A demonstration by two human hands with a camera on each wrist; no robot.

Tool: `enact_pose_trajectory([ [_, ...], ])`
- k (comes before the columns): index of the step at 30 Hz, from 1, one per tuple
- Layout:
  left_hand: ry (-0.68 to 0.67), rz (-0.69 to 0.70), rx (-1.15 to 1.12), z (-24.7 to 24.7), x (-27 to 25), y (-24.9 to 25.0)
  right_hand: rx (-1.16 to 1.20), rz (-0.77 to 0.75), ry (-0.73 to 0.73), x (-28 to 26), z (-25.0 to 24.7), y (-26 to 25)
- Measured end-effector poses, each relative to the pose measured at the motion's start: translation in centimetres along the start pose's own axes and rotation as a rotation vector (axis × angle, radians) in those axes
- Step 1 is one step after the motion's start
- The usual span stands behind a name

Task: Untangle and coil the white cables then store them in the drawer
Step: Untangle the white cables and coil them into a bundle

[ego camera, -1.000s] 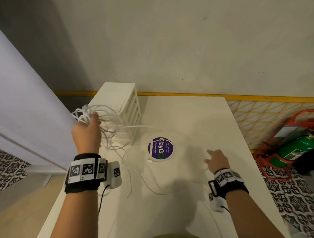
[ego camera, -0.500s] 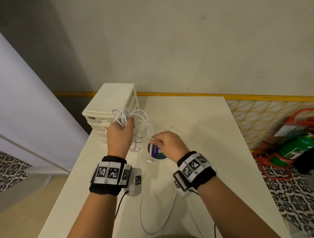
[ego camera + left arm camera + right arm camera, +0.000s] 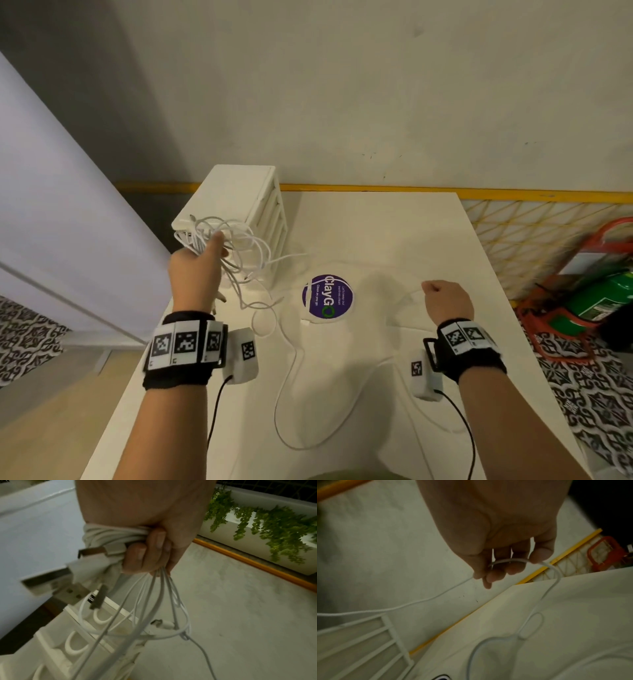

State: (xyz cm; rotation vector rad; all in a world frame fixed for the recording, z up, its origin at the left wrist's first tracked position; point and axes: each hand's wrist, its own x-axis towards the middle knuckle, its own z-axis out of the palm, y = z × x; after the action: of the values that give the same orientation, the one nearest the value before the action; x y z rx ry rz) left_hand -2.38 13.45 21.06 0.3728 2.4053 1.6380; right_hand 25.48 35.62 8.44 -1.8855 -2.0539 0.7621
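A slack loop of cable [image 3: 301, 411] lies on the table [image 3: 394, 240] nearest the body. Beyond it, the right hand [image 3: 445, 301] pinches one strand [image 3: 508, 561] between thumb and fingers; that strand runs leftward across the table to the bundle [image 3: 233, 246], which the left hand [image 3: 195, 274] grips in a fist, plugs [image 3: 56, 588] sticking out. Farthest, the drawers [image 3: 246, 205] stand just behind the bundle, nearer the left hand, all apparently closed.
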Motion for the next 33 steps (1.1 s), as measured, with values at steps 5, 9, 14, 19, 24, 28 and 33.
enact_pose_trajectory([
  [5,0.202,0.056,0.151,-1.7,1.3,-0.1,-0.078,0.204,0.025,0.6,-0.3,3.8],
  [9,0.224,0.019,0.106,-3.5,2.2,-0.3,-0.094,0.139,-0.022,0.0,0.7,4.6],
  [14,-0.178,0.094,0.182,-0.1,-0.8,1.2,-0.331,-0.079,-0.154,-2.7,2.5,-1.7],
  [19,-0.44,0.176,0.169,4.5,-3.4,1.4,0.264,-0.523,-0.255,-6.6,0.8,-9.2],
  [24,-0.529,0.115,-0.008,6.4,-4.0,2.2,0.63,-0.415,-0.492,-9.7,1.8,-11.9],
  [28,-0.699,0.099,-0.086,5.7,-3.7,2.5,0.841,-0.245,-0.679,-9.0,3.0,-11.1],
  [33,-0.821,0.066,-0.141,5.7,-3.0,2.2,0.939,-0.284,-0.921,-9.8,3.1,-11.4],
])
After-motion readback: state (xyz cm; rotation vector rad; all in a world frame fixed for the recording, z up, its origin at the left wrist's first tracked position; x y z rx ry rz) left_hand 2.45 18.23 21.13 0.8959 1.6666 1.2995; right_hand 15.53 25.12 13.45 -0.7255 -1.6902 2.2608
